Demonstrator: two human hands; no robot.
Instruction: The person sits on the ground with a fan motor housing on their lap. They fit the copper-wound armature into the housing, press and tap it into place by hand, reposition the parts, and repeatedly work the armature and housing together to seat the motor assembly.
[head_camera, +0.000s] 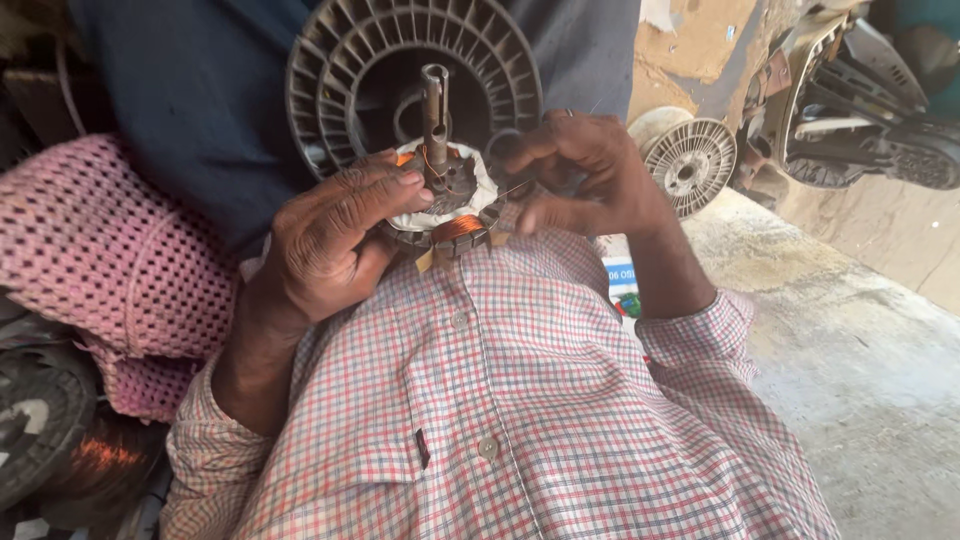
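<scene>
A round motor stator (452, 205) with white insulation, a metal shaft and copper windings rests against my chest, above my checked shirt (520, 400). My left hand (335, 235) grips its left side, fingers laid over the top. My right hand (580, 175) is at its right edge, fingertips pinched on a thin copper wire (512, 188) that runs to the core. Behind the stator stands a dark finned fan housing (410, 70).
A pink knitted cloth (100, 260) lies at the left, with a copper wire coil (100, 455) below it. A second round finned part (690, 163) and dark machine parts (860, 90) sit at the upper right. A grey concrete ledge (850, 350) runs along the right.
</scene>
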